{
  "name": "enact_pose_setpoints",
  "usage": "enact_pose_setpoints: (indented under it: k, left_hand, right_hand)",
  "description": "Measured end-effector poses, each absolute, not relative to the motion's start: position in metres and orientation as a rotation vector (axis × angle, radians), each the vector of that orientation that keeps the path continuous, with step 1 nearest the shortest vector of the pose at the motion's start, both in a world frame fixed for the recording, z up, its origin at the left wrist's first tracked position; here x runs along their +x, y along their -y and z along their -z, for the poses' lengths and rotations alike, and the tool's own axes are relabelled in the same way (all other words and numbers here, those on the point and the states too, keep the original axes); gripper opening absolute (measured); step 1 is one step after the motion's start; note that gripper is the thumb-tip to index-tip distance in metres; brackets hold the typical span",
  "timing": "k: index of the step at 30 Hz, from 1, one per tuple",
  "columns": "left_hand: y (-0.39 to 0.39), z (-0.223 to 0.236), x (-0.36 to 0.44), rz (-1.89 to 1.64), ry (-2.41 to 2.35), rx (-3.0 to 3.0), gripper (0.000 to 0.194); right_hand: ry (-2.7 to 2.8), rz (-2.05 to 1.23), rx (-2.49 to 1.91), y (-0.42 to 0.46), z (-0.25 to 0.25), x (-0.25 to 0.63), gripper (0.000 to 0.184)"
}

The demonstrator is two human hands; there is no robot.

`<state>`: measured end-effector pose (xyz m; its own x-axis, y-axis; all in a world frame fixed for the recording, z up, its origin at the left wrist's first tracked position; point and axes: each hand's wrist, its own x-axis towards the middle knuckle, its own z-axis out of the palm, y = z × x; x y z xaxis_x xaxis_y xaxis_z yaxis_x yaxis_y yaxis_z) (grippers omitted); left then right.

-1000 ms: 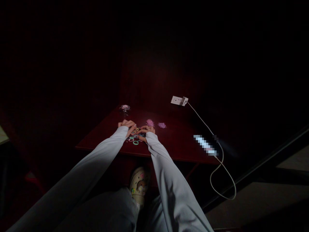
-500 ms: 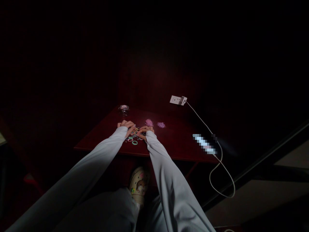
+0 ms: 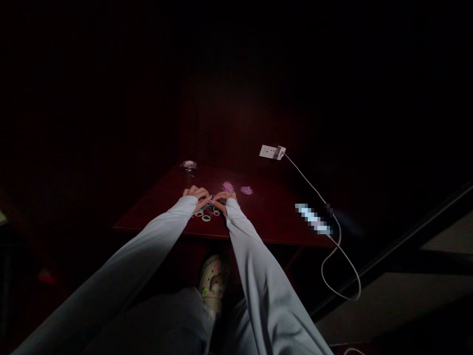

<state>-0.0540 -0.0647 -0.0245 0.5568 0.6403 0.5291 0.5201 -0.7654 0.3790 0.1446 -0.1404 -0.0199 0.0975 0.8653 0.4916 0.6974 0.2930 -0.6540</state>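
Head view, left hand (image 3: 197,192), right hand (image 3: 226,195): grip unclear (dim light)
Pink pile (image 3: 228,187), purple pile (image 3: 247,190): apparently separated
Rings (image 3: 206,221): loose, seemingly unseparated

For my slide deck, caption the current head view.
Left hand and right hand meet over colourful rings on a dark red table.

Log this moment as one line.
left hand: at small green and pale rings | right hand: at same rings | grip: unclear | pink stringy pile, purple stringy pile: on dark-red table
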Motion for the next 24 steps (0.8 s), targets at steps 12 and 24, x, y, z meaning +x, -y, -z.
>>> enact_pose_setpoints:
  k: [12, 24]
  left_hand:
    - [0.081, 0.017, -0.061, -1.048, -0.771, 2.680, 0.028]
    - [0.065, 0.022, -0.059, -1.087, -0.898, 2.536, 0.027]
  right_hand:
    - [1.682, -0.248, -1.416, 0.133, 0.026, 0.151, 0.018]
    - [1.515, -0.308, -1.541, 0.145, 0.013, 0.139, 0.018]
